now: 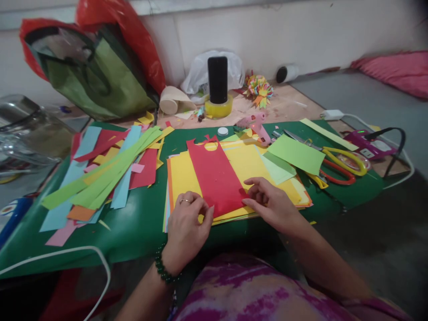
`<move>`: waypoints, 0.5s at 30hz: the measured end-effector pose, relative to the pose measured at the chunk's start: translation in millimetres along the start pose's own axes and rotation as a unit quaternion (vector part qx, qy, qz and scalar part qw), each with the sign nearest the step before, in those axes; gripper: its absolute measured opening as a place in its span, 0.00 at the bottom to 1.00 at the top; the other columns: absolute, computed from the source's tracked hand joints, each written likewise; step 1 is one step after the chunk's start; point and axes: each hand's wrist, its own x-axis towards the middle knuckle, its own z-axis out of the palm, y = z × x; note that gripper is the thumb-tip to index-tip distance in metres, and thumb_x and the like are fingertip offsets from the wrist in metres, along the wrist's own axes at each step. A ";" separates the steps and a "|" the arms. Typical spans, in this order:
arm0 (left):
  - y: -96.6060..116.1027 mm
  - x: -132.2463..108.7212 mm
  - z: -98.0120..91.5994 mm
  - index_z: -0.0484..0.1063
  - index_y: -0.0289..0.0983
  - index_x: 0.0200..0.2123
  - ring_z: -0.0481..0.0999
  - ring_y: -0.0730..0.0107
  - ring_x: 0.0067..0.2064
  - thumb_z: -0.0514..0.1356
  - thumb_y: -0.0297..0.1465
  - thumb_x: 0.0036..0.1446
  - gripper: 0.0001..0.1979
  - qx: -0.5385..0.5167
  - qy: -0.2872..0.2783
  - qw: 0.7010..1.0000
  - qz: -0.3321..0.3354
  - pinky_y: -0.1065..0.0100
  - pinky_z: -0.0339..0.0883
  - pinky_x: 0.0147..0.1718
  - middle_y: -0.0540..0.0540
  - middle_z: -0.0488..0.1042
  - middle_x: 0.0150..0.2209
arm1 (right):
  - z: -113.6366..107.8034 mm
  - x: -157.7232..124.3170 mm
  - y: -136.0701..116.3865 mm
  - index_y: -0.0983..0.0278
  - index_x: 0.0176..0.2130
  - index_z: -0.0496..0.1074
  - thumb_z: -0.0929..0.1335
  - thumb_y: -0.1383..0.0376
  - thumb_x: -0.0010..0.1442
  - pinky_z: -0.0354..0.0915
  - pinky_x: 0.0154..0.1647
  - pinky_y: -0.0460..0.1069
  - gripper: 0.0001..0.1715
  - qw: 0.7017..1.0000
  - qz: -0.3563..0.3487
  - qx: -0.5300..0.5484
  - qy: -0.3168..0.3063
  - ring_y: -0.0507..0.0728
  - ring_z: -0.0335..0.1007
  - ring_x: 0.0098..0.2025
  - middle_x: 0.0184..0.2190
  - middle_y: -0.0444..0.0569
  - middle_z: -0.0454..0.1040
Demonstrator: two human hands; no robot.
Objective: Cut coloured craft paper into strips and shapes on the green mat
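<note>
A strip of red paper point(216, 176), with shapes cut out of its far end, lies on a stack of coloured paper point(249, 167) topped by yellow sheets. My left hand point(189, 223) has its fingers curled at the red paper's near left corner. At the near right corner, my right hand point(269, 203) pinches the edge between thumb and fingers. Right of the stack rests a light green sheet point(297, 154), partly over scissors with orange handles point(337, 171) and others with yellow handles point(347, 161). Beyond the stack lies a pink glue gun point(256, 127).
Paper strips in several colours point(117, 171) are heaped on the left of the green table cover point(140, 236). At the back, a phone point(217, 80) stands in a yellow tape roll point(219, 108), near a paper flower ball point(261, 91). A purple power strip point(369, 145) and cables lie right.
</note>
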 end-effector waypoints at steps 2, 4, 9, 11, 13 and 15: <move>-1.0 -0.6 -0.8 0.66 0.38 0.25 0.67 0.63 0.36 0.57 0.30 0.61 0.10 -0.019 -0.008 1.000 -0.002 0.64 0.61 0.34 0.47 0.69 0.31 | -2.4 -0.9 0.2 0.61 0.46 0.68 0.68 0.62 0.56 0.60 0.23 0.45 0.17 1.000 -0.001 0.016 -0.011 0.50 0.64 0.23 0.28 0.43 0.72; -2.3 -1.5 -1.1 0.67 0.38 0.27 0.68 0.63 0.36 0.57 0.31 0.61 0.09 -0.048 -0.013 0.999 -0.008 0.65 0.62 0.34 0.47 0.70 0.32 | -4.7 -1.5 -0.3 0.61 0.45 0.70 0.68 0.63 0.55 0.61 0.24 0.45 0.15 0.999 0.004 0.028 -0.026 0.50 0.64 0.24 0.28 0.43 0.72; -5.8 -3.6 -0.1 0.68 0.38 0.26 0.71 0.64 0.40 0.58 0.29 0.59 0.09 -0.111 0.001 0.993 -0.024 0.65 0.65 0.36 0.46 0.72 0.35 | -9.1 0.3 -3.6 0.61 0.36 0.73 0.67 0.61 0.58 0.63 0.27 0.46 0.07 0.997 -0.004 0.041 -0.060 0.52 0.68 0.28 0.27 0.45 0.75; -6.1 -3.8 0.5 0.68 0.38 0.24 0.71 0.64 0.40 0.59 0.28 0.58 0.10 -0.114 0.006 0.993 -0.021 0.65 0.65 0.37 0.46 0.72 0.36 | -9.9 1.3 -4.2 0.62 0.33 0.73 0.66 0.59 0.60 0.64 0.28 0.47 0.10 0.997 -0.011 0.039 -0.065 0.53 0.70 0.29 0.28 0.46 0.75; -5.8 -3.8 0.8 0.68 0.38 0.23 0.72 0.64 0.41 0.59 0.28 0.57 0.10 -0.108 0.004 0.994 -0.015 0.64 0.66 0.37 0.45 0.73 0.36 | -9.9 1.6 -4.0 0.62 0.31 0.73 0.66 0.58 0.60 0.64 0.28 0.47 0.11 0.997 -0.009 0.036 -0.065 0.53 0.70 0.29 0.27 0.46 0.75; -5.5 -3.9 0.9 0.67 0.38 0.22 0.72 0.64 0.41 0.59 0.27 0.57 0.11 -0.101 0.002 0.995 -0.011 0.64 0.66 0.38 0.45 0.73 0.36 | -9.6 1.3 -3.4 0.62 0.32 0.74 0.67 0.59 0.59 0.63 0.27 0.46 0.09 0.997 -0.001 0.035 -0.063 0.53 0.69 0.28 0.27 0.46 0.75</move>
